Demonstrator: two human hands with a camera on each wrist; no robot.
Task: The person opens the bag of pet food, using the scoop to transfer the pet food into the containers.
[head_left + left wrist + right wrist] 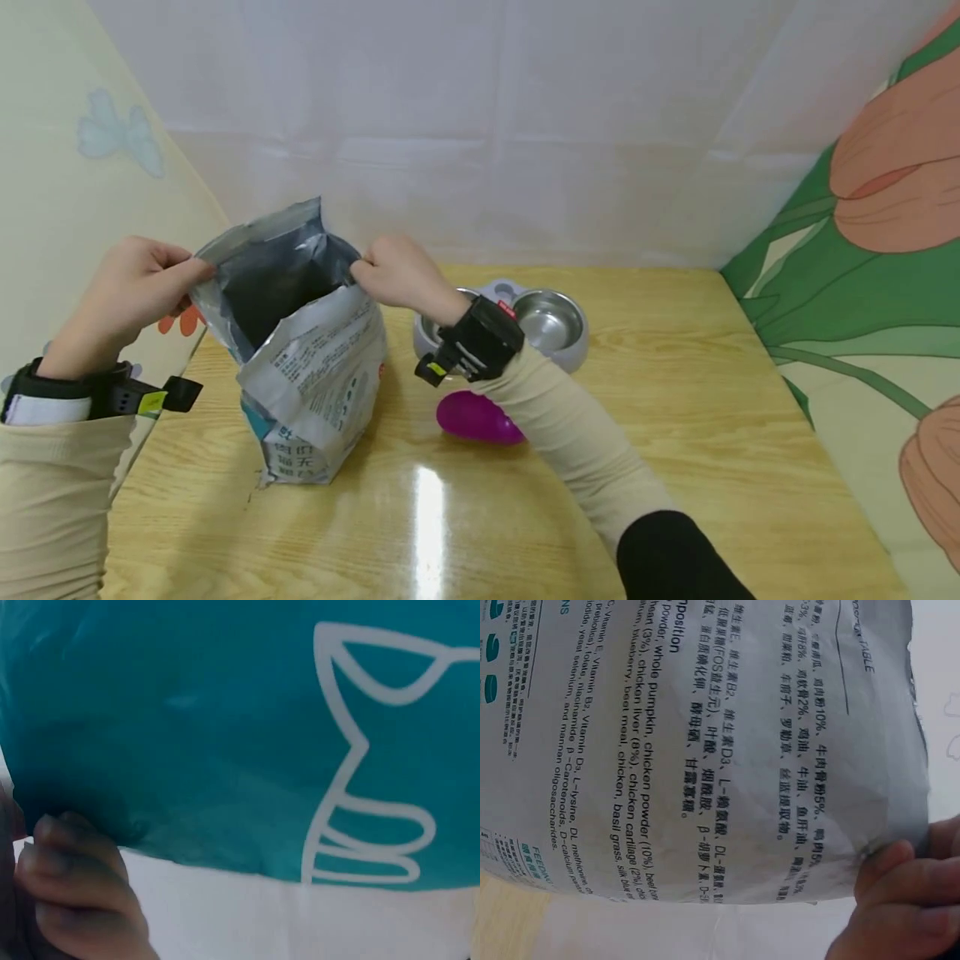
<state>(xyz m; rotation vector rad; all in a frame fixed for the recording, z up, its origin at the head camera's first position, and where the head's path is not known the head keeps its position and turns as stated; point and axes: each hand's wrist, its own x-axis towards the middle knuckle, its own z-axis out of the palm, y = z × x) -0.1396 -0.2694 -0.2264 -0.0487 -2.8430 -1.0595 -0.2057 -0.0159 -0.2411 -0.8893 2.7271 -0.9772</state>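
Note:
A pet food bag (322, 367) stands on the wooden table with its mouth wide apart, showing a silvery lining and a dark inside. My left hand (142, 283) pinches the left edge of the mouth between thumb and fingers. At the opposite edge, my right hand (401, 271) grips the rim with curled fingers. The left wrist view is filled by the bag's teal side (210, 750) with a white line drawing, the left fingers (82, 881) at its edge. Printed ingredient text covers the pale side (667, 765) in the right wrist view, where the right fingers (907, 892) hold its edge.
Behind my right wrist sits a grey double pet bowl holder (573, 354) with metal bowls (551, 321), one partly hidden. A purple rounded object (476, 417) lies in front of it, partly under my right sleeve. White sheeting (487, 125) hangs behind the table (675, 400).

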